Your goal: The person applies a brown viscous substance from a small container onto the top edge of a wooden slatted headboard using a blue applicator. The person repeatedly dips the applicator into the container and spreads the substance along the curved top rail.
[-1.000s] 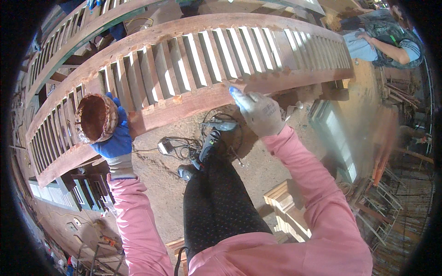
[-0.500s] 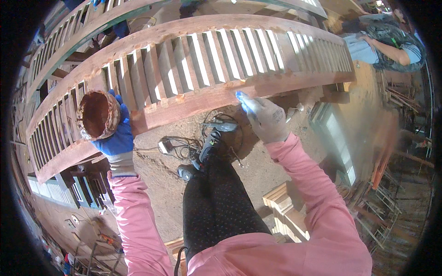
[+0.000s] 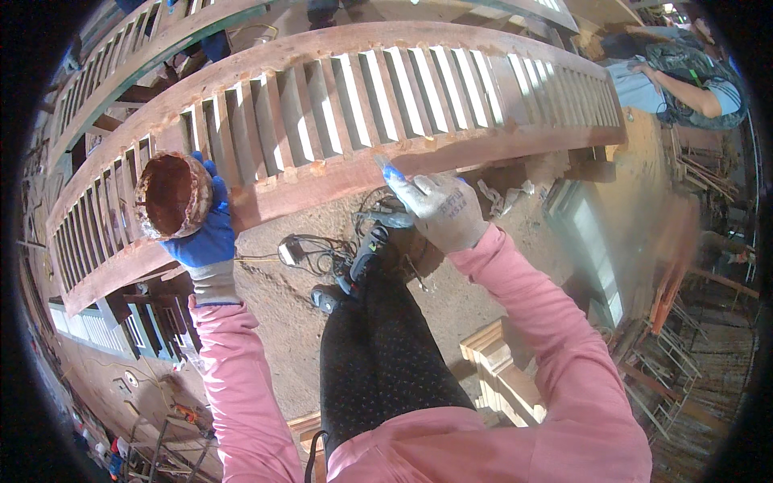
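My left hand [image 3: 205,229], in a blue-coated glove, is closed round a round bowl [image 3: 193,197] crusted with reddish-brown paste. It holds the bowl tilted over the left part of a louvered wooden frame [image 3: 322,182]. In a pale glove with blue fingertips, my right hand [image 3: 443,211] pinches a small flat-bladed tool [image 3: 381,163]. Only the tool's grey tip shows, at the frame's near rail; the fingers hide the rest. Reddish-brown patches mark the ends of several slats along the rails.
A corded power tool [image 3: 385,219] and tangled cable lie on the dirt floor by my feet. Stacked light wood mouldings [image 3: 503,366] stand at my right. Another slatted frame [image 3: 121,72] lies beyond, and a person in a blue shirt [image 3: 684,88] is at the far right.
My right hand has moved left along the near rail, and the tool's tip now shows beyond its fingers. My left hand and the bowl have barely moved.
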Motion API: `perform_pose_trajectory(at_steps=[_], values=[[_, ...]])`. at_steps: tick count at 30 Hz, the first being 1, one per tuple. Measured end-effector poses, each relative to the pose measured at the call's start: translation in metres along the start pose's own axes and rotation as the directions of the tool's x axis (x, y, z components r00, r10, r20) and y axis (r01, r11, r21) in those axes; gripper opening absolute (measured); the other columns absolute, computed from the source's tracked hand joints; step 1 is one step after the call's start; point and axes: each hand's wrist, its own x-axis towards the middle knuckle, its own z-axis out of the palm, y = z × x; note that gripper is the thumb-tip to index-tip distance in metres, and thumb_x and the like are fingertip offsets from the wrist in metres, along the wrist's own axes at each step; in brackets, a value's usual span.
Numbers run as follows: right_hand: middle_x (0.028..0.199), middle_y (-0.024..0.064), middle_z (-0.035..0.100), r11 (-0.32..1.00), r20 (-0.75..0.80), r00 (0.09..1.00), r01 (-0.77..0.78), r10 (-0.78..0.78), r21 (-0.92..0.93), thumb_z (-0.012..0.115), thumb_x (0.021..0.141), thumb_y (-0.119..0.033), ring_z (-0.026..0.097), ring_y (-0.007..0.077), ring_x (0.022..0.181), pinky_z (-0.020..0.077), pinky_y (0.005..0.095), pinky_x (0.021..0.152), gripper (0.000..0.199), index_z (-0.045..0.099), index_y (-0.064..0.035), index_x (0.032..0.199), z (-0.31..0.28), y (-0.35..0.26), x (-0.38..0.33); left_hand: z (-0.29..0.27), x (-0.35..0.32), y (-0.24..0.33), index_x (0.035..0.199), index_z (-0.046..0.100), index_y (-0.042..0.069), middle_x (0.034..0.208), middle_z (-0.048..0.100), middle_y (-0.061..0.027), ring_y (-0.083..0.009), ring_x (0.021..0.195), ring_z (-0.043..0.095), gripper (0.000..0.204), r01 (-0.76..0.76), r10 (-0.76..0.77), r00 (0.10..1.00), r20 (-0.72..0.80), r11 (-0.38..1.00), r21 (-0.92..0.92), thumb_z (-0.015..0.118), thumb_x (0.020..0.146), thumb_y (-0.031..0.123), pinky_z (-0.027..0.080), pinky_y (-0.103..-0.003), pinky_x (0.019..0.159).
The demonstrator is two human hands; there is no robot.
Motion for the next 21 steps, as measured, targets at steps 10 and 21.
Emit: perform_pose_trajectory(at_steps=[10,21], values=[[0.084,0.0071,0.071,0.999,-0.035,0.999,-0.035,0.036,0.031,0.070,0.088,-0.006,0.068,0.0231,0.071,0.0579,0.0360,0.064,0.038,0.073,-0.0070,0.126,-0.012,-0.001,0.014,0.001,0.000,0.002,0.159,0.036,0.010,0.157,0.044,-0.0263,-0.0459,0.141,0.049,0.074,-0.029,0.059,0.986,-0.157,0.981,0.190,0.048,0.104,0.058,0.048,-0.063,0.113],[0.084,0.0075,0.071,0.997,0.064,0.995,-0.078,0.076,0.024,0.069,0.090,-0.007,0.070,0.0225,0.074,0.0587,0.0348,0.064,0.035,0.074,-0.0074,0.125,-0.029,-0.008,0.017,-0.002,-0.002,0.005,0.159,0.037,0.012,0.156,0.045,-0.0244,-0.0468,0.141,0.050,0.073,-0.024,0.040,0.992,-0.116,0.990,0.138,0.048,0.104,0.059,0.048,-0.064,0.113]])
